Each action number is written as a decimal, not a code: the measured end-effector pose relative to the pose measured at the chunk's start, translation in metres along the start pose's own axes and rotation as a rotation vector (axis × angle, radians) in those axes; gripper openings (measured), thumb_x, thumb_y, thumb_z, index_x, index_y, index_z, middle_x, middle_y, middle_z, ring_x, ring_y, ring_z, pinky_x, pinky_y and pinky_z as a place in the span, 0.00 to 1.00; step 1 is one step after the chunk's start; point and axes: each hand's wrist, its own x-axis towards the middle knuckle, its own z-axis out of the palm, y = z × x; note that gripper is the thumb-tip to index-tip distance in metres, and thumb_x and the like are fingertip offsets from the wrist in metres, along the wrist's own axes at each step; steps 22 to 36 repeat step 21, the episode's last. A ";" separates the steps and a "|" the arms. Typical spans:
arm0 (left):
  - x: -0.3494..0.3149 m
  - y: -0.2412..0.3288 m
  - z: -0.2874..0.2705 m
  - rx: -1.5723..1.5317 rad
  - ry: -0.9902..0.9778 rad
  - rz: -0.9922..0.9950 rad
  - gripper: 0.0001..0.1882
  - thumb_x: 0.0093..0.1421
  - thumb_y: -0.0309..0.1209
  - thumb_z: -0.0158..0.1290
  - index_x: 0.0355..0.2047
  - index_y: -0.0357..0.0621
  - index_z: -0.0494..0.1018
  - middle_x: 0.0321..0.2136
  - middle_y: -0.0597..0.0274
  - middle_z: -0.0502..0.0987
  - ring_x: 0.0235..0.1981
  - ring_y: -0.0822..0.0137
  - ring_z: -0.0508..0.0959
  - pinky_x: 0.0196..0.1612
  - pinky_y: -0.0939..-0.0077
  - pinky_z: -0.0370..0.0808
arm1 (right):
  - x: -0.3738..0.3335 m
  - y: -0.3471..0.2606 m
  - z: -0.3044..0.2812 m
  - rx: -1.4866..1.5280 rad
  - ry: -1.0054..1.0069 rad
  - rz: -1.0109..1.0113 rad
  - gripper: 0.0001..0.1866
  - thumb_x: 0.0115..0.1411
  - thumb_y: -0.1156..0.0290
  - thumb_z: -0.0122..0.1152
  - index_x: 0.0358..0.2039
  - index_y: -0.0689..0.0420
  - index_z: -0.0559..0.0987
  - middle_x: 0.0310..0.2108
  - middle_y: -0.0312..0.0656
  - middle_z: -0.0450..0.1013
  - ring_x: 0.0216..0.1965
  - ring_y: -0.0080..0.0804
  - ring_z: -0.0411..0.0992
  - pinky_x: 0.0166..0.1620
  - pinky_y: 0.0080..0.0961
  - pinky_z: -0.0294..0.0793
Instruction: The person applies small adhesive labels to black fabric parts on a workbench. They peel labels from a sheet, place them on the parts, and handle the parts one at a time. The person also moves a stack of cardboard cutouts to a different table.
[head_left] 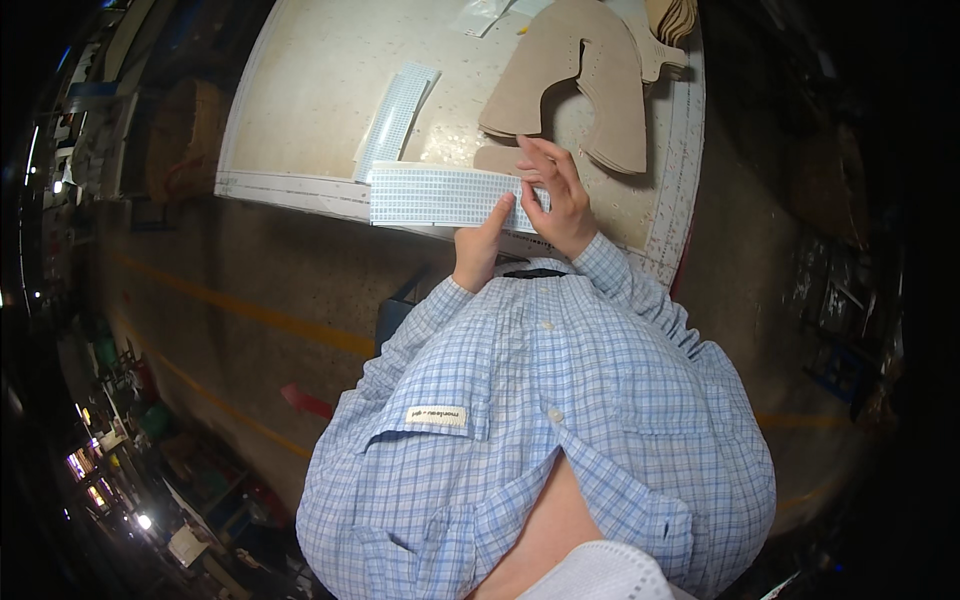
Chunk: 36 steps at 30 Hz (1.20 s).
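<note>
A long white sheet of small labels in printed rows lies across the near edge of the table. My left hand grips its lower edge toward the right end, thumb on top and the other fingers hidden beneath. Over the sheet's right end, my right hand brings thumb and forefinger together in a pinch, its other fingers raised. Whatever may be between those fingertips is too small to make out. Just beyond the hands lies a small tan piece, partly covered. Farther back rests a stack of curved, tan, leather-like cut pieces.
More label sheets lie on the left of the pale table. Other cut pieces are stacked at the far right corner, and a clear packet lies at the back. Yellow lines mark the floor.
</note>
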 end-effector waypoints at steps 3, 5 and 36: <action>0.005 0.001 -0.005 0.046 0.001 -0.013 0.17 0.59 0.30 0.59 0.47 0.36 0.73 0.43 0.61 0.76 0.42 0.71 0.75 0.46 0.78 0.71 | 0.002 0.000 0.003 0.318 0.082 0.294 0.42 0.47 0.88 0.58 0.64 0.53 0.60 0.54 0.45 0.61 0.40 0.32 0.74 0.42 0.26 0.79; 0.014 0.004 -0.015 0.122 -0.026 0.014 0.18 0.58 0.30 0.60 0.47 0.35 0.73 0.43 0.61 0.76 0.42 0.71 0.75 0.46 0.78 0.72 | 0.005 0.004 0.001 0.607 0.133 0.498 0.43 0.48 0.88 0.59 0.65 0.54 0.57 0.54 0.46 0.60 0.42 0.31 0.73 0.44 0.25 0.78; 0.091 0.049 -0.052 0.926 -0.213 0.585 0.28 0.52 0.34 0.62 0.54 0.44 0.68 0.46 0.46 0.75 0.45 0.56 0.77 0.48 0.65 0.74 | 0.000 0.045 -0.038 -0.394 -0.274 0.254 0.10 0.55 0.65 0.67 0.34 0.56 0.81 0.47 0.35 0.74 0.50 0.30 0.69 0.47 0.30 0.71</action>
